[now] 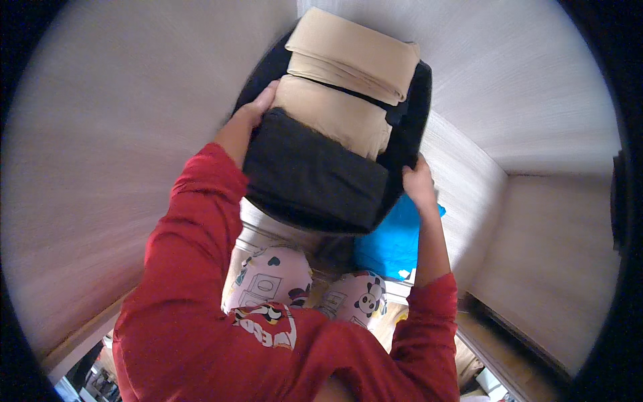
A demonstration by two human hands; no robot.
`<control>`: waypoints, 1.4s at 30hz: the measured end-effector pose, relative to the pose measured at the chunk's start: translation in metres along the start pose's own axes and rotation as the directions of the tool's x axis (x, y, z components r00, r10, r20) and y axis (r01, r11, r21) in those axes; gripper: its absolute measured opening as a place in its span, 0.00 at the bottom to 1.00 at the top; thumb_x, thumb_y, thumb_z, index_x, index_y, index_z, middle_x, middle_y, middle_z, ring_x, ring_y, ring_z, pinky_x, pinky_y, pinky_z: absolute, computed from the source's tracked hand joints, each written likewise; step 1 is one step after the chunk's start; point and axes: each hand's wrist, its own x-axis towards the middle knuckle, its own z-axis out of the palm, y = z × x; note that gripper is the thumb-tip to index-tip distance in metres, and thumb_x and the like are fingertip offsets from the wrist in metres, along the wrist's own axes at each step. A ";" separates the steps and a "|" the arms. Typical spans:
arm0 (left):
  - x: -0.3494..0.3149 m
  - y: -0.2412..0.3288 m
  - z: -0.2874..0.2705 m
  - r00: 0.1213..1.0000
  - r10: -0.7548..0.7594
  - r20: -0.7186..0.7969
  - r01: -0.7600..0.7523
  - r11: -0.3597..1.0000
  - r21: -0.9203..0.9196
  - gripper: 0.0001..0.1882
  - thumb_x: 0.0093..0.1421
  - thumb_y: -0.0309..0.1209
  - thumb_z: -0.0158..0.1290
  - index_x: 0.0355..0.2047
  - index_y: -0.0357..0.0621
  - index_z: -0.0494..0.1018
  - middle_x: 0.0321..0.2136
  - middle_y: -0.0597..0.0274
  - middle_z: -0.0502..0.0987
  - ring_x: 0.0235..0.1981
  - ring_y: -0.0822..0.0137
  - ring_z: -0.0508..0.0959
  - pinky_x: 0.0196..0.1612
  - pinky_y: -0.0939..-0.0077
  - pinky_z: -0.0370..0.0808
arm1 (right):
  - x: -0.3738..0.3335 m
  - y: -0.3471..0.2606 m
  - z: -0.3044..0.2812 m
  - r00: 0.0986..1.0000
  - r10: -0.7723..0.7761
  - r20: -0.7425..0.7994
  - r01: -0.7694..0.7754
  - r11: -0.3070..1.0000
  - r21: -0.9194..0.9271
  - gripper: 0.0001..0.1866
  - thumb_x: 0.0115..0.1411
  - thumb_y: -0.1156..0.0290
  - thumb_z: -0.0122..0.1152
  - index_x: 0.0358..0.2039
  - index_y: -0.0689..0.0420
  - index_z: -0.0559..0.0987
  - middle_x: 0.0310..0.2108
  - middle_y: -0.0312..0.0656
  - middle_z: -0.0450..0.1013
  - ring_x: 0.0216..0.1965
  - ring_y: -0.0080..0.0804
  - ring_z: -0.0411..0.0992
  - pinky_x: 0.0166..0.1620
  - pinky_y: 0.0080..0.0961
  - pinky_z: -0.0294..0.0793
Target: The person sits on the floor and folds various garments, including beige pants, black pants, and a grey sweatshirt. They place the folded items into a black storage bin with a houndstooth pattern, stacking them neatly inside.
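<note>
Between my two hands is a black, rounded basket or bin (420,110), tilted so that I see into it. My left hand (262,102) grips its left edge, with the fingers partly hidden behind a folded cloth. Lower down, my right hand (420,183) is closed on the right rim. Inside lie folded fabrics in a row: a beige folded cloth (351,55) at the far end, another beige folded cloth (331,112) in the middle, and a black folded cloth (315,169) nearest me. The basket's underside is hidden.
Pale wood-grain panels (120,134) enclose the space left, right and behind, like a cabinet interior. Below the basket at right lies a bright blue cloth (388,244). My knees in pink patterned trousers (271,275) are close beneath. A lower ledge (516,335) runs along the right.
</note>
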 end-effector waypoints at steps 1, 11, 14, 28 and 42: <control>0.011 -0.008 -0.015 0.998 0.011 0.057 -0.009 1.000 -0.024 0.30 0.57 0.54 0.31 0.47 0.45 0.66 0.44 0.58 0.71 0.42 0.62 0.70 0.47 0.67 0.66 | -0.002 -0.013 0.001 0.999 -0.019 0.036 0.020 1.000 -0.004 0.18 0.48 0.76 0.46 0.42 0.66 0.68 0.36 0.63 0.68 0.42 0.58 0.66 0.46 0.40 0.65; 0.062 -0.017 -0.041 0.954 0.293 -0.061 -0.291 0.956 0.041 0.29 0.57 0.54 0.33 0.45 0.44 0.67 0.41 0.56 0.72 0.41 0.62 0.70 0.45 0.68 0.66 | 0.039 0.026 -0.012 0.940 0.210 0.270 -0.342 0.576 0.743 0.26 0.61 0.54 0.40 0.51 0.63 0.62 0.46 0.47 0.66 0.46 0.35 0.66 0.50 0.28 0.63; 0.038 0.009 0.013 0.991 0.130 -0.028 -0.132 0.987 -0.094 0.28 0.58 0.53 0.31 0.45 0.44 0.67 0.41 0.56 0.72 0.40 0.62 0.71 0.46 0.68 0.65 | 0.077 0.094 0.018 0.959 0.283 0.008 -0.179 0.585 0.791 0.28 0.62 0.52 0.35 0.54 0.60 0.60 0.46 0.46 0.66 0.45 0.34 0.66 0.47 0.28 0.66; 0.047 -0.004 -0.008 0.914 0.404 -0.050 -0.374 0.883 0.284 0.31 0.61 0.52 0.30 0.51 0.40 0.62 0.47 0.53 0.68 0.47 0.64 0.67 0.52 0.72 0.60 | 0.053 0.096 0.156 0.895 0.290 0.338 -0.395 0.168 0.903 0.26 0.61 0.52 0.35 0.51 0.58 0.64 0.42 0.47 0.69 0.41 0.35 0.69 0.43 0.28 0.69; 0.060 0.041 0.021 0.937 0.287 0.199 -0.221 0.929 -0.297 0.32 0.60 0.51 0.36 0.57 0.41 0.52 0.50 0.55 0.64 0.49 0.60 0.66 0.51 0.65 0.63 | 0.104 0.096 0.137 0.897 0.320 0.305 -0.380 0.208 0.901 0.25 0.61 0.53 0.36 0.50 0.59 0.65 0.40 0.47 0.70 0.40 0.36 0.69 0.42 0.29 0.69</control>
